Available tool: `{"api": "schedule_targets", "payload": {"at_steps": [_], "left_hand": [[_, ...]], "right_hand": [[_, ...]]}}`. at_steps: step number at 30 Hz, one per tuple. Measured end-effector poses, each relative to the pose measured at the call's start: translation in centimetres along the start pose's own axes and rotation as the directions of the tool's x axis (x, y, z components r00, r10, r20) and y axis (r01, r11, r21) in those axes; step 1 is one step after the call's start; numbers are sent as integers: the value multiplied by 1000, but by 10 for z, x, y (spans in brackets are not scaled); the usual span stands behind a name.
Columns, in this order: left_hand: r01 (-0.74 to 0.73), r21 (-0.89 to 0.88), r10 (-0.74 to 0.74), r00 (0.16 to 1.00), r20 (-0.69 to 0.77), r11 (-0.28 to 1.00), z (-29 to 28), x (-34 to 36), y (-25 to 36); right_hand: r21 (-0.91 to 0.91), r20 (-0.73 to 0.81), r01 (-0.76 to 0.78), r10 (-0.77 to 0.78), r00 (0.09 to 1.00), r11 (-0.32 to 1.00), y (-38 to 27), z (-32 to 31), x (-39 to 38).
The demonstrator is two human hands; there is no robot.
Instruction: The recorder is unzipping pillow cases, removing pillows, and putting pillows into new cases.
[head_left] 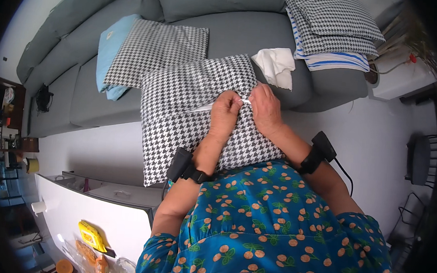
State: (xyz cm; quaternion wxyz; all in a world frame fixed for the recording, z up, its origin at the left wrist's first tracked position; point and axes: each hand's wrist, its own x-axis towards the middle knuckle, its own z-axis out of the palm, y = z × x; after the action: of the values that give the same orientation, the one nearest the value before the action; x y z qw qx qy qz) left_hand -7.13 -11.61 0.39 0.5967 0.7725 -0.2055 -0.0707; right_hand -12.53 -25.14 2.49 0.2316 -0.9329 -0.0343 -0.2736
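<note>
A black-and-white houndstooth cushion (pixel 166 128) rests against my lap, tilted up toward the sofa. Across its face runs a seam, where a white strip (pixel 200 107) shows, perhaps a zip or the inner lining. My left hand (pixel 224 116) is closed in a pinch over this seam, left of the middle. Close beside it, my right hand (pixel 265 109) is also pinched, near the cushion's right edge. A small bit of white shows between the fingertips of both hands; its kind is too small to make out.
Behind the cushion stands a grey sofa (pixel 225 29). On it lie another houndstooth cushion (pixel 159 48), a light-blue folded cloth (pixel 111 47), a crumpled white cloth (pixel 275 66) and stacked houndstooth cushions (pixel 343 19). A white table (pixel 69 202) at lower left carries a yellow packet (pixel 92 235).
</note>
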Motion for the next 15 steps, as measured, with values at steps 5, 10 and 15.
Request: {"api": "schedule_targets", "payload": {"at_steps": [5, 10, 15], "left_hand": [[93, -280, -79, 995, 63, 956, 3, 3, -6], [122, -337, -102, 992, 78, 933, -3, 2, -2], [149, -228, -140, 989, 56, 962, -3, 3, 2]], "right_hand": [[84, 81, -104, 98, 992, 991, 1, -3, 7], [-37, 260, 176, -160, 952, 984, -1, -17, 27], [-185, 289, 269, -209, 934, 945, -2, -15, 27]]}}
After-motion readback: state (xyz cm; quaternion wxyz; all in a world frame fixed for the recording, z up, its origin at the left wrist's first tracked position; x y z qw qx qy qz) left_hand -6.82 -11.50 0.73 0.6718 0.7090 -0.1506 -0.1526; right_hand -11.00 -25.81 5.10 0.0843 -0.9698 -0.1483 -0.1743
